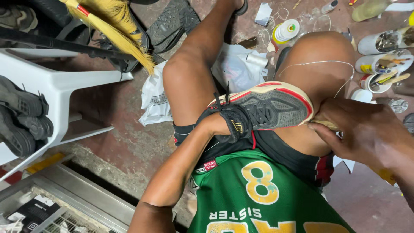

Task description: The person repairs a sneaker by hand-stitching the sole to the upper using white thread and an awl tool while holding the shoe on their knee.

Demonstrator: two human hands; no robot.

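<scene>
A black sneaker (pixel 267 108) with a grey sole and red-and-cream edging lies sole-up across my lap, between my knees. My left hand (pixel 214 124) is pushed inside the shoe's opening, so its fingers are hidden. At the shoe's toe end my right hand (pixel 362 131) grips a pale wooden tool handle (pixel 324 124). A thin white thread (pixel 319 63) loops over my right knee and runs down toward that hand.
A white plastic chair (pixel 56 90) with dark shoes stands at left, with a yellow broom (pixel 112 30) above it. White plastic bags (pixel 155 95) lie on the reddish floor. A thread spool (pixel 286 31) and white cans of tools (pixel 384 62) sit at upper right.
</scene>
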